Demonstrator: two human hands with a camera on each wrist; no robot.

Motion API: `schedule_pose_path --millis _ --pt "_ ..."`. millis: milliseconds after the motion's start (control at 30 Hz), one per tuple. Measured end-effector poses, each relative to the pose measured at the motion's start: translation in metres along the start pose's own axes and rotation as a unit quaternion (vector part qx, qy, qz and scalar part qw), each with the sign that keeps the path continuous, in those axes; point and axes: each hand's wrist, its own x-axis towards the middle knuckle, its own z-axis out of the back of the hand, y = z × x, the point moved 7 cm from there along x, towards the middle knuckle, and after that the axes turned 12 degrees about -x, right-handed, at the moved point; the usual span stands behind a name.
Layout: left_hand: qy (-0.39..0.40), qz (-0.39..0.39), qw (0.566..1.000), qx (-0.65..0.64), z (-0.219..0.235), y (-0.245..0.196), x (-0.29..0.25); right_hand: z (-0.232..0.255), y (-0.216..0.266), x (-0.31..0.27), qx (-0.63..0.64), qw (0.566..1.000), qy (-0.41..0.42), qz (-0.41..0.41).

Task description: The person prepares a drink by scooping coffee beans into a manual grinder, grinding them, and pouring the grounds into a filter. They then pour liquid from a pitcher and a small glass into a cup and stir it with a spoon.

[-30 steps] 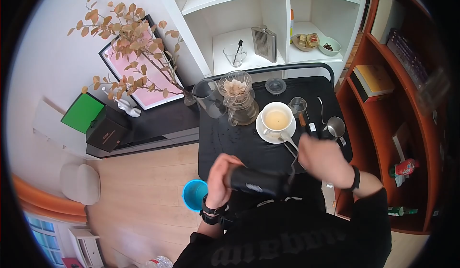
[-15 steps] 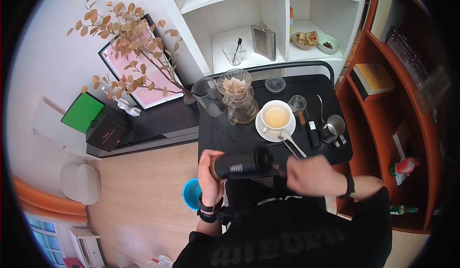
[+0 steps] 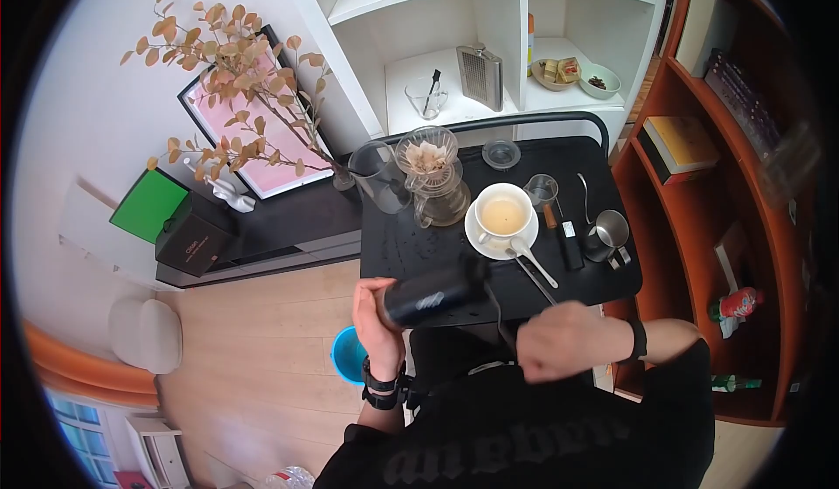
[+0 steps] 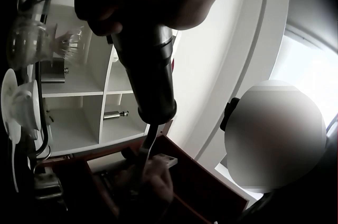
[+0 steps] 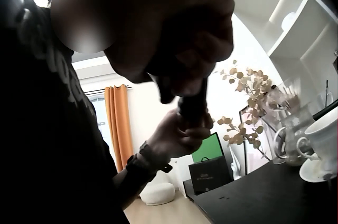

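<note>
A black hand coffee grinder (image 3: 433, 297) lies tilted on its side in the air at the table's front edge. My left hand (image 3: 377, 319) grips its base end, fingers wrapped around the body. From the other end sticks out a thin metal crank (image 4: 150, 142). My right hand (image 3: 572, 340), curled in a fist, holds the crank's far end; the knob is hidden inside it. Beyond the hands, a white cup (image 3: 504, 213) of pale yellowish liquid stands on a saucer (image 3: 476, 237). A white spoon (image 3: 535, 263) rests on the saucer's front edge.
A ribbed glass dripper (image 3: 426, 150) with a paper filter sits on a glass server (image 3: 444, 202) at the back left. A steel cup (image 3: 606, 235) and a black tool with a white label (image 3: 571, 246) are at the right. A blue bucket (image 3: 347, 355) stands on the floor.
My right hand has swung down and left toward the body, still on the crank. My left hand and the grinder have shifted slightly left and up. The things on the table stay put.
</note>
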Motion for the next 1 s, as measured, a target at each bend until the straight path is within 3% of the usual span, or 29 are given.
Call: schedule_pose_path --millis 33,67,133,167,200,267,333,400,433,467,533,567,600,667,733,800,867,933,967,1000 --pt "-0.031 -0.051 0.991 0.121 0.002 -0.01 -0.002 0.008 0.016 0.0 0.004 0.996 -0.048 0.073" --pt "0.008 0.019 0.989 0.145 -0.014 -0.011 -0.007 0.017 0.012 -0.001 0.019 0.993 -0.104 0.056" --pt "0.177 0.106 0.969 0.135 -0.032 0.006 -0.013 0.04 -0.01 -0.004 0.046 0.975 -0.215 0.027" --pt "0.24 0.106 0.96 0.095 -0.037 0.012 -0.018 0.049 -0.03 -0.007 0.016 0.969 -0.247 0.005" --pt "0.238 0.126 0.963 -0.005 -0.038 0.013 -0.019 0.047 -0.05 -0.013 -0.045 0.946 -0.291 -0.138" --pt "0.222 0.167 0.939 -0.205 -0.039 0.011 -0.025 0.028 -0.084 -0.019 -0.016 0.909 -0.181 -0.375" --pt "0.089 0.141 0.955 -0.246 -0.021 0.001 -0.014 0.002 -0.063 -0.014 -0.063 0.946 -0.055 -0.312" --pt "-0.029 0.126 0.96 -0.248 0.002 0.003 -0.008 -0.015 -0.016 -0.014 0.017 0.994 0.016 -0.104" --pt "-0.003 0.018 0.999 -0.033 0.0 -0.007 -0.003 -0.019 0.013 -0.012 0.1 0.993 -0.024 0.066" --pt "0.023 -0.089 0.979 0.184 -0.012 -0.017 -0.003 -0.002 0.028 -0.015 0.05 0.976 -0.153 0.146" --pt "0.174 0.081 0.97 0.15 -0.039 0.004 -0.015 0.037 0.01 -0.009 0.089 0.962 -0.208 0.154" --pt "0.228 0.106 0.962 0.102 -0.043 0.013 -0.02 0.044 -0.009 -0.013 0.082 0.981 -0.161 0.072" --pt "0.282 0.13 0.949 0.054 -0.045 0.021 -0.025 0.052 -0.027 -0.016 0.042 0.96 -0.269 0.066" --pt "0.257 0.149 0.95 -0.097 -0.044 0.019 -0.025 0.051 -0.066 -0.015 -0.053 0.934 -0.293 -0.195" --pt "0.18 0.167 0.936 -0.253 -0.036 0.01 -0.017 0.022 -0.076 -0.024 -0.063 0.945 -0.215 -0.238" --pt "0.105 0.156 0.945 -0.266 -0.019 0.01 -0.008 -0.003 -0.044 -0.028 -0.024 0.991 -0.127 -0.021" --pt "0.037 0.176 0.961 -0.211 -0.004 0.02 -0.009 -0.001 -0.002 -0.017 0.035 0.985 -0.11 0.129" --pt "0.011 0.147 0.989 -0.024 -0.005 0.023 -0.009 0.011 0.013 -0.008 0.053 0.971 -0.15 0.177" --pt "0.064 -0.02 0.985 0.158 -0.02 0.002 0.0 0.017 0.015 -0.006 0.06 0.962 -0.17 0.203" --pt "0.085 0.065 0.984 0.145 -0.028 0.006 -0.006 0.024 0.004 -0.005 0.052 0.962 -0.209 0.169"
